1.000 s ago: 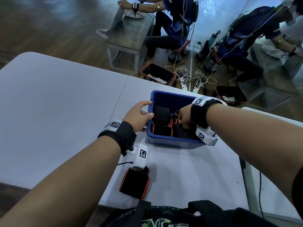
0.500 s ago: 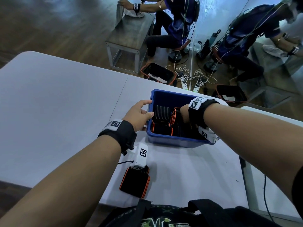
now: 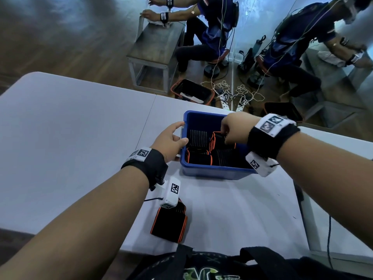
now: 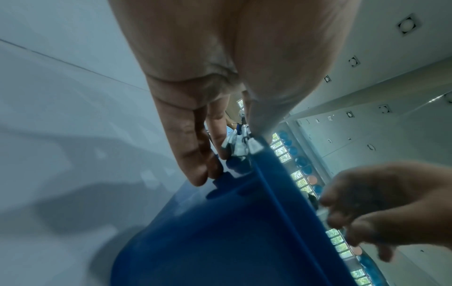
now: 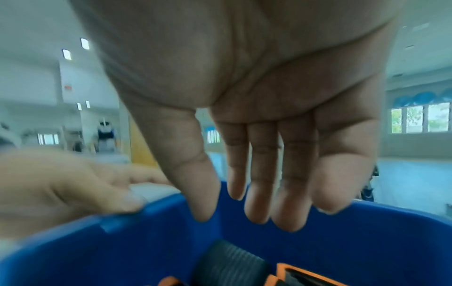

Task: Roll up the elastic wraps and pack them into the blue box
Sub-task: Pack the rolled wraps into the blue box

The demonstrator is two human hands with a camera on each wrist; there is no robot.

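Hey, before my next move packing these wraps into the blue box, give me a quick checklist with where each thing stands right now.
1. Right hand free: ok, its fingers are straight above the box and hold nothing.
2. Blue box steadied: ok, the left hand grips its left rim.
3. Top roll seated: cannot tell; it sits higher than the other rolls.
4. Room in the box: ok, bare blue shows at the far end.
5. All wraps packed: not ok, one wrap lies on the table near the front edge.
6. That wrap rolled tight: cannot tell.
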